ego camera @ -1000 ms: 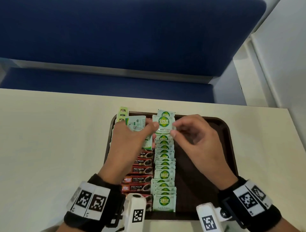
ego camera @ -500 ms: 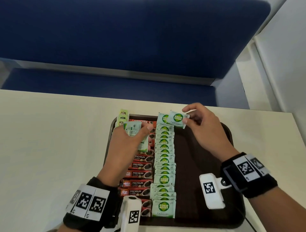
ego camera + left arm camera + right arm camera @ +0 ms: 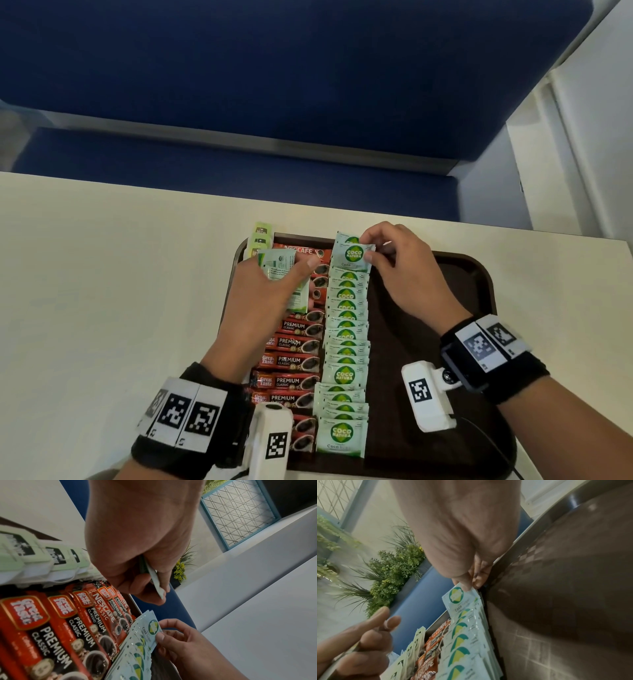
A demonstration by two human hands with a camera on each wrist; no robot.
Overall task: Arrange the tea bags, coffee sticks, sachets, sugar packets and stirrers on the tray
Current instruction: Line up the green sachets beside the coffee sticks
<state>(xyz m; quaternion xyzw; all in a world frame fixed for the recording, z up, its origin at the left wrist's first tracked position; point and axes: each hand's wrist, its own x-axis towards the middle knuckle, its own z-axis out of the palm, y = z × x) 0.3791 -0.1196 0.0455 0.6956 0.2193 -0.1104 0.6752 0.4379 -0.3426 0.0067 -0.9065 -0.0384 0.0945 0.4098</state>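
A sugar packet (image 3: 353,255) is pinched by the right hand (image 3: 407,270) at the far end of the packet row (image 3: 345,342) on the tray (image 3: 479,274), apparently touching it, while spare packets (image 3: 279,265) are gripped by the left hand (image 3: 267,305).

glossy foil-like coffee sticks (image 3: 291,359); shiny plastic sugar packets (image 3: 346,329); dark textured plastic tray (image 3: 462,274); matt table (image 3: 102,274).

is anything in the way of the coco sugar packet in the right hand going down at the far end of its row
Nothing visible. The right hand pinches the packet directly over the far end of the sugar row; the left hand is off to the side above the coffee sticks.
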